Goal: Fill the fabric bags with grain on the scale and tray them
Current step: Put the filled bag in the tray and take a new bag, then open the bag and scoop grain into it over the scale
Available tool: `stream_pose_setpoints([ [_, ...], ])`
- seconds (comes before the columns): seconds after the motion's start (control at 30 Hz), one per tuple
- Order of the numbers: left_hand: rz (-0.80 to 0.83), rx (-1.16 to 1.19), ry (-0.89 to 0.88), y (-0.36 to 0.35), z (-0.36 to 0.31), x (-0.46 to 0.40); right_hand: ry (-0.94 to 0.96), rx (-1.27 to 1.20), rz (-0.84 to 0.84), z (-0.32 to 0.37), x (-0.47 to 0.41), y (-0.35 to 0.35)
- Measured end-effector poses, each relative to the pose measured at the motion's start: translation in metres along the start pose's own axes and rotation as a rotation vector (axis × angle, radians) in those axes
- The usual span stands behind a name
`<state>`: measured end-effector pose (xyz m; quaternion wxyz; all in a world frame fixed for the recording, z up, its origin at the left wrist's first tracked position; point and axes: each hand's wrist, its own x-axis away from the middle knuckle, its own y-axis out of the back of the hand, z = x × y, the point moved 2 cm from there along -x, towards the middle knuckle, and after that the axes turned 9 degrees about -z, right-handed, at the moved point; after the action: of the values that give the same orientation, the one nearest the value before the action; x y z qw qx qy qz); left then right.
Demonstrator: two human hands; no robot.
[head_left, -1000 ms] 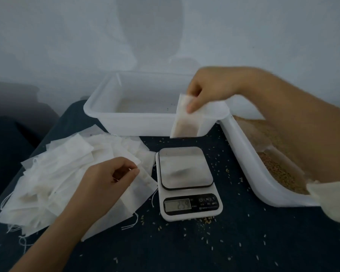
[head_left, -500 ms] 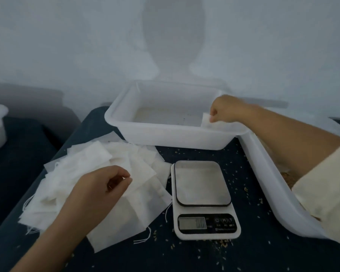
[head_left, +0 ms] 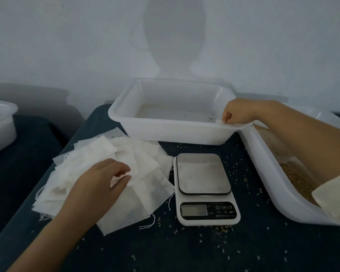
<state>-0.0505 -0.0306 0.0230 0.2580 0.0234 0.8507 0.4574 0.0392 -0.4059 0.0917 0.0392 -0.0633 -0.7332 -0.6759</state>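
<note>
Your right hand point(head_left: 236, 112) is pinching the filled bag point(head_left: 218, 121) at the tray point(head_left: 165, 132) rim, your left hand point(head_left: 104, 180) pinching the top of the empty bag pile point(head_left: 114, 173). Let go too soon and it could tip outside, spilling grain.

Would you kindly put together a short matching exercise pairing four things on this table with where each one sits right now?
Things:
1. scale
2. pile of empty fabric bags
3. filled bag
4. grain

Places:
A. in the long white tub at the right edge
B. under the left hand
C. pinched by the right hand at the right end of the white tray
D. in the middle of the dark cloth, platform bare

Pairs: 1-D, 2-B, 3-C, 4-A
</note>
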Motion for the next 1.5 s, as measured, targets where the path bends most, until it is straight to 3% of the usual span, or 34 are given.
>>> stream_pose_setpoints([
  [0.1,-0.015,-0.144,-0.099,0.0,0.005,0.0,-0.028,0.042,0.046,0.006,0.008,0.01],
  [0.2,0.006,-0.273,-0.156,-0.002,0.012,-0.007,0.044,0.079,-0.159,0.032,0.019,0.029],
  [0.3,0.131,-0.296,-0.127,-0.012,0.018,-0.015,0.223,-0.167,-0.293,0.089,0.035,0.03],
  [0.4,0.185,-0.284,-0.119,-0.024,0.02,-0.02,0.283,-0.42,-0.063,0.149,0.041,-0.002],
  [0.5,0.139,-0.254,-0.125,-0.026,0.021,-0.021,0.136,-0.635,0.174,0.183,0.03,-0.044],
  [0.57,0.099,-0.211,-0.11,-0.025,0.022,-0.023,0.025,-0.814,0.237,0.193,0.024,-0.061],
  [0.8,0.052,-0.141,-0.074,-0.023,0.03,-0.018,-0.11,-1.083,0.194,0.19,0.014,-0.063],
  [1.0,0.045,-0.194,-0.026,-0.027,0.032,-0.018,-0.042,-1.119,0.102,0.159,0.031,-0.036],
  [1.07,-0.057,-0.114,0.0,-0.023,0.02,-0.021,0.022,-1.099,0.062,0.152,0.04,-0.027],
  [1.13,-0.11,0.111,0.025,-0.019,0.003,-0.032,0.092,-1.078,0.047,0.15,0.049,-0.018],
  [1.23,0.008,0.402,0.145,-0.022,-0.017,-0.054,0.132,-1.079,0.03,0.152,0.056,-0.01],
  [1.37,-0.015,0.524,0.226,-0.024,-0.021,-0.065,0.133,-1.077,-0.042,0.156,0.06,-0.01],
  [1.5,0.011,0.422,0.237,-0.007,-0.003,-0.06,0.119,-1.153,-0.03,0.163,0.059,-0.007],
])
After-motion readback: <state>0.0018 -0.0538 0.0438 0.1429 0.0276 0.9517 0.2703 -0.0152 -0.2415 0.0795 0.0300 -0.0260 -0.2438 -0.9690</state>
